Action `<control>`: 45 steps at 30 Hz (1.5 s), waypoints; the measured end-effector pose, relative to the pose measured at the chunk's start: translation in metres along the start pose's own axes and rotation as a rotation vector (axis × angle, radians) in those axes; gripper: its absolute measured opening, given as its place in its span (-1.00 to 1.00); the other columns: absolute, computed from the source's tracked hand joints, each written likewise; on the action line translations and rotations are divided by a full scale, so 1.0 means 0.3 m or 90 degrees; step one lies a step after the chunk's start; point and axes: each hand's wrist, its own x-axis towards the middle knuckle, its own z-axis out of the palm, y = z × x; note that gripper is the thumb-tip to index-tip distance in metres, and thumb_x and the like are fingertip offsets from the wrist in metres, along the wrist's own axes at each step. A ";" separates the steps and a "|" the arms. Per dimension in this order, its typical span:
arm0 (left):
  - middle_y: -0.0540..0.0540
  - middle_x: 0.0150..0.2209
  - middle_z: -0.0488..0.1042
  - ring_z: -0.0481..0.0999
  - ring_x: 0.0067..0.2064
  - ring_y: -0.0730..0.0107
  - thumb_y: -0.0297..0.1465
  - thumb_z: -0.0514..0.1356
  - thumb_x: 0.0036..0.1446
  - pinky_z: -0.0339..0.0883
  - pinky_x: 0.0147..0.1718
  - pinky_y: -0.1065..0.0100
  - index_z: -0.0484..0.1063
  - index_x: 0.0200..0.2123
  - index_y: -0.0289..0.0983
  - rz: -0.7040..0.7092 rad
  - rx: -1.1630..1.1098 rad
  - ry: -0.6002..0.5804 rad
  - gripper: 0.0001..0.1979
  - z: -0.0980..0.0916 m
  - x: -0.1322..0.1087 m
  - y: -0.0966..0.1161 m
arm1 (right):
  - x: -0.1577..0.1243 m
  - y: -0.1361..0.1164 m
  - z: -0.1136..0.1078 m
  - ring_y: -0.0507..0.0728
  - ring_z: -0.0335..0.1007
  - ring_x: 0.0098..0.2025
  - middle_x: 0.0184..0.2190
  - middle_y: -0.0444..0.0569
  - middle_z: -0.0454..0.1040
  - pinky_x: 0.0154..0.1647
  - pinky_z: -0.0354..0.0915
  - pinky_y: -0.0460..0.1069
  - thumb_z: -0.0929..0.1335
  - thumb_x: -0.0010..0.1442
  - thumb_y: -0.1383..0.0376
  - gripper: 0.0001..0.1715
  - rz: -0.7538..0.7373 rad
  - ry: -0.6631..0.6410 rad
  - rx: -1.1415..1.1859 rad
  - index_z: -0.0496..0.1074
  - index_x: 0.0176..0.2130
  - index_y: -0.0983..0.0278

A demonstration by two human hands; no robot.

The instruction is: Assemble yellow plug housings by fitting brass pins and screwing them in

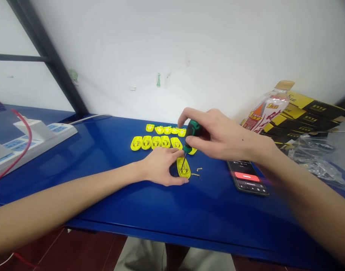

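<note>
Yellow casing (183,168) lies midway along the table (76,180), near its front edge, with my left hand (159,165) clamped around it. My right hand (217,135) grips the screwdriver (193,131), tip down inside the casing. Slip risk here: too much sideways pressure and that tip skids, flicking the 2 loose brass bits (197,174) beside it or knocking the 2 rows of casings (156,142) behind. Phone (247,177) sits close on the right.

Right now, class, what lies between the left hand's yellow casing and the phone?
Head view: small brass-coloured pieces lie on the blue table between the yellow casing and the phone.
</note>
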 end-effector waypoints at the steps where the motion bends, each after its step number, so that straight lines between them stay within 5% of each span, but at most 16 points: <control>1: -0.12 -0.33 0.52 0.51 -0.41 0.19 0.18 0.13 0.05 0.26 -0.48 0.28 0.41 -0.02 -0.28 0.000 -0.001 -0.001 -0.31 0.000 0.000 0.000 | 0.000 0.000 0.001 -0.01 0.04 -0.59 -0.65 -0.25 0.23 -0.48 -0.06 -0.04 0.28 0.25 0.25 -0.87 0.003 0.008 -0.015 0.30 -0.18 0.24; 5: -0.11 -0.32 0.52 0.51 -0.41 0.20 0.17 0.12 0.06 0.26 -0.47 0.29 0.40 -0.03 -0.28 0.000 -0.007 -0.007 -0.32 -0.001 -0.001 0.000 | 0.000 -0.003 0.003 0.00 0.01 -0.58 -0.67 -0.21 0.19 -0.46 -0.08 -0.03 0.31 0.24 0.04 -0.67 0.022 0.053 -0.120 0.30 -0.34 0.25; 9: -0.12 -0.31 0.52 0.51 -0.41 0.20 0.18 0.11 0.06 0.22 -0.50 0.30 0.40 -0.03 -0.28 0.002 0.000 0.002 -0.31 -0.001 -0.001 -0.001 | 0.000 -0.007 0.003 0.01 0.06 -0.58 -0.65 -0.24 0.23 -0.45 -0.05 -0.04 0.29 0.22 0.23 -0.78 -0.007 0.017 -0.053 0.34 -0.12 0.26; 14: -0.10 -0.33 0.52 0.50 -0.42 0.21 0.17 0.12 0.07 0.22 -0.49 0.29 0.40 -0.02 -0.27 0.008 -0.007 -0.002 -0.33 0.000 0.000 -0.003 | 0.000 -0.006 0.005 0.00 0.03 -0.58 -0.65 -0.19 0.22 -0.46 -0.07 -0.02 0.29 0.25 0.08 -0.70 0.027 0.057 -0.123 0.32 -0.33 0.26; 19: -0.10 -0.33 0.52 0.49 -0.42 0.21 0.18 0.11 0.07 0.19 -0.51 0.29 0.41 -0.04 -0.29 0.011 0.000 0.010 -0.32 0.002 0.001 -0.004 | -0.001 -0.008 0.002 0.01 0.09 -0.56 -0.61 -0.21 0.27 -0.45 -0.03 -0.04 0.29 0.20 0.28 -0.74 -0.013 0.016 -0.052 0.32 -0.09 0.27; 21: -0.10 -0.34 0.51 0.49 -0.43 0.22 0.18 0.11 0.06 0.20 -0.51 0.29 0.41 -0.04 -0.28 0.010 0.003 0.010 -0.32 0.004 0.001 -0.004 | 0.000 -0.009 0.003 0.00 0.04 -0.57 -0.64 -0.21 0.22 -0.45 -0.05 -0.03 0.28 0.23 0.26 -0.86 -0.011 0.029 -0.075 0.34 -0.21 0.27; 24: -0.09 -0.34 0.51 0.48 -0.43 0.22 0.18 0.11 0.06 0.21 -0.50 0.29 0.41 -0.05 -0.28 0.010 0.002 0.007 -0.33 0.005 0.001 -0.003 | 0.002 -0.007 0.005 0.00 -0.01 -0.58 -0.68 -0.22 0.13 -0.45 -0.07 -0.01 0.28 0.27 0.15 -0.76 0.016 0.060 -0.143 0.34 -0.33 0.27; 29: -0.10 -0.33 0.51 0.49 -0.43 0.23 0.18 0.12 0.06 0.20 -0.50 0.30 0.40 -0.03 -0.27 0.010 0.001 0.011 -0.32 0.005 0.000 -0.005 | 0.003 0.004 0.010 0.02 0.21 -0.45 -0.46 -0.13 0.40 -0.40 0.08 -0.05 0.28 0.17 0.40 -0.74 -0.050 0.041 -0.002 0.35 -0.10 0.29; 32: -0.10 -0.34 0.51 0.48 -0.43 0.23 0.18 0.12 0.06 0.20 -0.50 0.30 0.40 -0.06 -0.28 0.006 0.003 0.004 -0.33 0.003 0.002 -0.003 | 0.005 0.006 0.017 0.00 0.18 -0.51 -0.52 -0.15 0.36 -0.42 0.07 -0.05 0.29 0.26 0.27 -0.86 -0.051 0.074 -0.022 0.36 -0.18 0.29; 35: -0.10 -0.35 0.51 0.48 -0.44 0.23 0.18 0.12 0.06 0.21 -0.51 0.29 0.40 -0.14 -0.28 0.004 0.000 -0.001 -0.37 0.001 0.003 0.000 | 0.006 0.002 0.021 0.01 0.12 -0.55 -0.61 -0.20 0.25 -0.44 0.04 -0.03 0.30 0.28 0.11 -0.71 -0.021 0.099 -0.094 0.37 -0.17 0.30; 40: -0.10 -0.34 0.52 0.50 -0.42 0.21 0.17 0.13 0.05 0.21 -0.51 0.29 0.40 -0.10 -0.27 0.010 -0.002 0.009 -0.37 -0.002 0.001 0.001 | 0.004 0.003 0.028 -0.01 0.21 -0.49 -0.39 -0.11 0.43 -0.42 0.12 -0.06 0.31 0.22 0.37 -0.70 -0.072 0.080 0.011 0.32 -0.03 0.30; 45: -0.09 -0.33 0.52 0.50 -0.43 0.21 0.17 0.13 0.06 0.24 -0.49 0.28 0.40 -0.07 -0.26 0.003 -0.017 -0.005 -0.36 -0.001 0.002 0.000 | 0.012 0.016 0.044 -0.01 0.19 -0.52 -0.52 -0.18 0.37 -0.41 0.12 -0.06 0.35 0.28 0.20 -0.76 -0.081 0.118 -0.008 0.39 -0.12 0.31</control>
